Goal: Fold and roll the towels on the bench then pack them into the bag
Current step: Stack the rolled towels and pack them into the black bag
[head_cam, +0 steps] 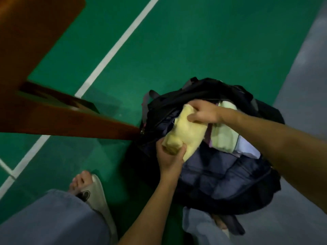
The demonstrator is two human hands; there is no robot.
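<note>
A rolled yellow towel (187, 131) lies slanted across the open mouth of a dark backpack (221, 174) standing on the floor. My left hand (169, 156) grips the roll's near lower end. My right hand (203, 112) grips its far upper end, thumb pressed into the cloth. Inside the bag, just right of the yellow roll, sits a pale green rolled towel (223, 137), with a pale lilac cloth (247, 147) beside it. The bag's black top flap (203, 91) is thrown back behind my right hand.
A brown wooden bench (35, 50) fills the upper left, one edge reaching to the bag's left side. The floor is green court with white lines (113, 50), grey (300, 68) at right. My jeans leg and sandalled foot (88, 190) stand left of the bag.
</note>
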